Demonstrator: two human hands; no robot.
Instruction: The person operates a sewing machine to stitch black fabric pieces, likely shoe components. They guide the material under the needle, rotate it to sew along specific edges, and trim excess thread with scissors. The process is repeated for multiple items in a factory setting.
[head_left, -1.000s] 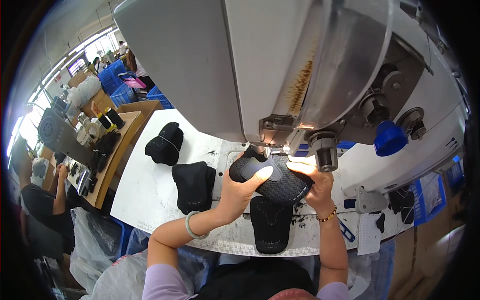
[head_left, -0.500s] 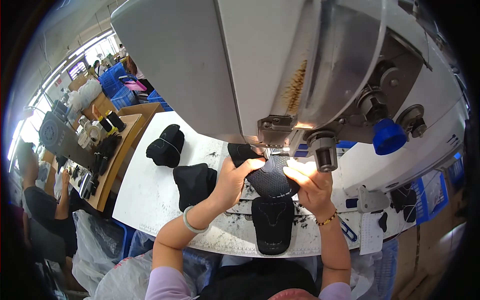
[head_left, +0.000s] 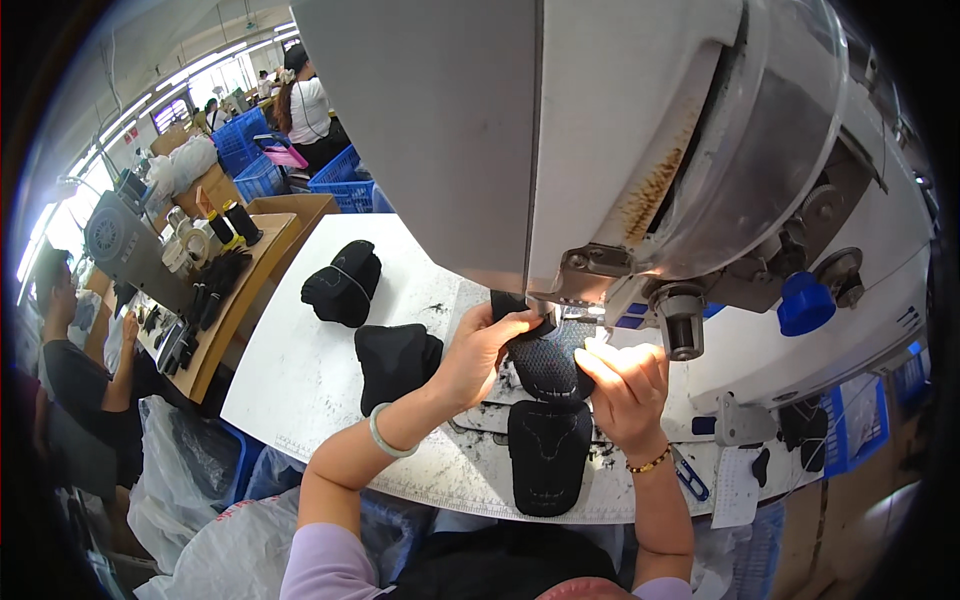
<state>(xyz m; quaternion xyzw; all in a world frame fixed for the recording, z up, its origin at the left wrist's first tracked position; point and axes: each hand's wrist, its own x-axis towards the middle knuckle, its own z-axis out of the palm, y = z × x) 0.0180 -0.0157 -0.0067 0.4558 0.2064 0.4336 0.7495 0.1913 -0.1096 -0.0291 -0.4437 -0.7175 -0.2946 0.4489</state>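
Note:
At the sewing machine's needle area [head_left: 548, 312], a black mesh fabric piece [head_left: 550, 362], padded and tongue-shaped, lies under the machine head. My left hand [head_left: 480, 352] grips its left edge, thumb reaching toward the needle. My right hand [head_left: 630, 392] pinches the right edge with thumb and fingers, under the lamp's bright light. Just below, a stack of black padded pieces [head_left: 549, 460] with light stitching lies near the table's front edge. Left of my left hand sit another black stack [head_left: 392, 365] and a tied black bundle [head_left: 342, 284].
The white machine head [head_left: 430, 130] hangs close above my hands. Thread scraps litter the white table [head_left: 290, 400]. A blue-handled cutter [head_left: 690, 475] lies right of my right wrist. Plastic bags [head_left: 250, 550] sit below the table's edge. A co-worker [head_left: 80, 370] sits at far left.
My view has shifted, so the machine head appears farther right. My right hand's fingers have drawn closer together at the mesh piece's edge. Both hands stay by the needle.

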